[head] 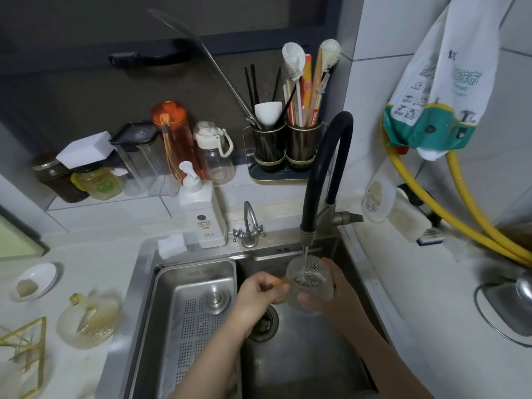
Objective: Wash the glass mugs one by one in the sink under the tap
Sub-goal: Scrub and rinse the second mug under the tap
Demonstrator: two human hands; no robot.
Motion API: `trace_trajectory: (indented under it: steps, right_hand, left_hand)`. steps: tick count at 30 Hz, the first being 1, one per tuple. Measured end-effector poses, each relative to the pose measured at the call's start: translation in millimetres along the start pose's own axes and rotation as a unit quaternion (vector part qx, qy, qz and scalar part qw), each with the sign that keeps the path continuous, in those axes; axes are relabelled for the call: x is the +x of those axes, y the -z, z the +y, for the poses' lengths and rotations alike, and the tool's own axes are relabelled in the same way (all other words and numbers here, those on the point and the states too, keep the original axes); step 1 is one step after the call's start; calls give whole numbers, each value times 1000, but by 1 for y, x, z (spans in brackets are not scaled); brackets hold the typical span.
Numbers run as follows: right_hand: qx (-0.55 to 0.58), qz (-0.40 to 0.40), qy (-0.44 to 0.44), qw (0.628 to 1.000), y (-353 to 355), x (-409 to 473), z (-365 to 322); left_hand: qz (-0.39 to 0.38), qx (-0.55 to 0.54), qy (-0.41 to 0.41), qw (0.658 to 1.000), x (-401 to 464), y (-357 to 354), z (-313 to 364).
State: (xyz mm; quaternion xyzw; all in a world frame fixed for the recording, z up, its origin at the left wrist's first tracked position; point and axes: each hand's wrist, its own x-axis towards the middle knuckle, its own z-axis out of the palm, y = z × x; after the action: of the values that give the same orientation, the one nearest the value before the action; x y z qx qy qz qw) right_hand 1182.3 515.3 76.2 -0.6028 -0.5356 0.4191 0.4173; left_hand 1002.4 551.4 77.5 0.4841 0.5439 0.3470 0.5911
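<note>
A textured glass mug [307,286] with an amber handle is held upright over the sink [302,364], directly under the black tap [308,228]. A thin stream of water falls into it. My left hand [257,298] grips the amber handle on the mug's left side. My right hand [335,289] is wrapped round the mug's body from the right. A glass pitcher [87,321] with an amber handle stands on the counter to the left.
A steel colander tray [195,321] fills the sink's left half. A soap dispenser [203,217], a sponge [171,246] and a small second tap [250,226] line the back rim. Jars and bottles stand behind. A gold wire rack [26,352] sits at left, yellow hoses [460,220] at right.
</note>
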Motion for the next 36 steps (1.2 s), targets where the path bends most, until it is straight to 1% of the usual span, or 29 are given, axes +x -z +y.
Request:
trace_trajectory:
  steps: [3,5,7,9,11,14,18,21,24,26,28,30,33,34,36]
  right_hand:
    - [7,-14,5,1000,-4,8,-3]
    - [10,-6,-1,1000,-4,13,-4]
    - [2,5,2,1000,-2,9,-6]
    - [20,8,11,1000,-2,4,-5]
    - [25,-9,13,1000,-4,3,-6]
    - [21,7,25,999,-7,9,-8]
    - [14,19,29,999,-3,8,-7]
    - [11,12,36,999,-3,6,-10]
    - [16,23,20,999,-4,10,-10]
    - [6,35,7,999,-2,10,-7]
    - [-1,31,-19,999,0,9,-2]
    - [6,27,-57,998,0,10,-1]
    - [25,19,-147,989,-1,22,5]
    - [26,17,-164,986,-1,26,6]
    - [4,8,-164,986,0,31,10]
  left_hand:
    - [38,-45,-4,998,1,1,1]
    - [47,-60,-5,997,4,-4,5]
    - [32,-55,-8,998,4,-6,6]
    - [21,-49,-9,999,0,-4,4]
    - [29,-56,-12,998,-1,2,0]
    - [48,-78,-30,995,2,1,3]
    - [13,-86,-41,995,0,-8,7]
    - [18,-96,-38,995,-2,-5,6]
    - [35,-84,-40,995,4,-8,7]
    - [25,-54,-50,997,7,-14,7]
    - [11,-31,-59,998,6,-15,5]
    - [2,-21,-57,998,5,-12,2]
    - [-20,19,-82,996,5,-8,-5]
    - [-32,32,-86,995,4,-8,-6]
    - [-51,37,-77,995,4,-9,-6]
